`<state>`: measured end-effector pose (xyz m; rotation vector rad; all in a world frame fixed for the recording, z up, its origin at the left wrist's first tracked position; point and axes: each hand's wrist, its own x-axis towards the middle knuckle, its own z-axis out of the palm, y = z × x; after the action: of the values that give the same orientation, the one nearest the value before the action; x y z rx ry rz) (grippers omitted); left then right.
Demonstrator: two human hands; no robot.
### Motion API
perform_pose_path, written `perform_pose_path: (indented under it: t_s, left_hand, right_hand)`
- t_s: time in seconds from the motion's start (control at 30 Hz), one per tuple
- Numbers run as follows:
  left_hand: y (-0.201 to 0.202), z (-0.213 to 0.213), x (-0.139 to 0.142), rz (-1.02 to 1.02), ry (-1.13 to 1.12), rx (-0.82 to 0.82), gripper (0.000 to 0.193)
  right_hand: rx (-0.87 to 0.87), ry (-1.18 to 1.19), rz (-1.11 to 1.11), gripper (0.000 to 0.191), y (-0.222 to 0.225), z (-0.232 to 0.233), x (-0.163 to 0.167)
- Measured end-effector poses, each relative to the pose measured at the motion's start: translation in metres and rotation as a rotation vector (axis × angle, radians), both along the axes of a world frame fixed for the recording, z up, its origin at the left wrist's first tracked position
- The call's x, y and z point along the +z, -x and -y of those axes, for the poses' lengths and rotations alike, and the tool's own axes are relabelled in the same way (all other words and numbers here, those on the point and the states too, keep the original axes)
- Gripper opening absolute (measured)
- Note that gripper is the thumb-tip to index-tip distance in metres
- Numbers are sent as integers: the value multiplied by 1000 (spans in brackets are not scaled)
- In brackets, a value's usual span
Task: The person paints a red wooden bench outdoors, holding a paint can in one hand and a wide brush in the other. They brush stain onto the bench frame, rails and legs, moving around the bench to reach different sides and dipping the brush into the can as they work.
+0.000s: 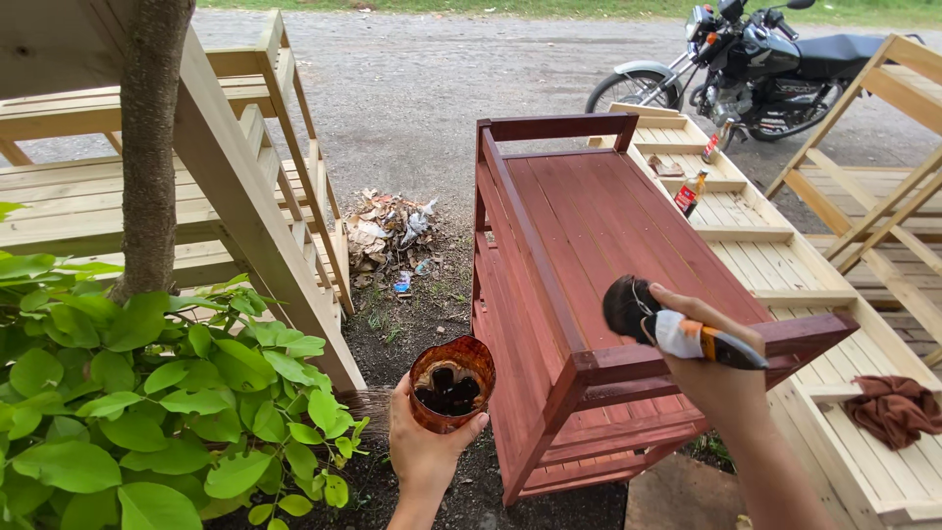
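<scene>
Hands first: the left hand (424,444) is wrapped around a stained cup (451,383) of dark red-brown finish, gripping it from below, upright, its open mouth facing the camera. The right hand (708,365) is closed on a paintbrush (677,332) with a white-wrapped, orange and black handle; the dark bristles point back toward the left hand and hover just above the top face of a red-stained wooden rack (589,245), near its closest corner rail. This rack lies between the two hands and stretches away from them. Beyond the right hand sits an unpainted pale rack (756,255) with a small bottle (690,194) on it, and a brown rag (895,407) to that hand's outer side. Left of the cup-holding hand grow green leaves (147,393) under a tree trunk (152,137). Far off stands a motorcycle (756,59).
</scene>
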<state>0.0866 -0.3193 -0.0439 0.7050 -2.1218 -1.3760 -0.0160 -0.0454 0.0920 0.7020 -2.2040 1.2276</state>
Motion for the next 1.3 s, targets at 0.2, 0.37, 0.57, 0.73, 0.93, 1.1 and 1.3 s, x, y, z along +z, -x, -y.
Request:
perform_pose_path:
  t_s: [0.2,0.37,0.57,0.73,0.93,1.1,1.3]
  left_hand:
    - [1,-53,18,-59,-56,13,105]
    - [-6,-90,31,46,-47,58,109]
    - [-17,-132,45,178,-53,53,118]
    - [-24,-171,44,185,-65,36,107]
    - [-20,-210,46,224,-150,48,113]
    - [-23,-233,46,207,-132,66,111]
    - [-27,-237,50,146,-75,95,107]
  right_hand:
    - [123,60,262,45,1,-21,-33]
    - [145,52,271,52,4,-46,-29]
    - [187,192,191,44,9,-65,-21]
    - [190,244,279,44,13,-92,-35]
    - [188,315,512,45,26,-126,-41]
    - [334,593,609,40,30,-142,-33]
    - [342,779,752,38,31,-135,-28]
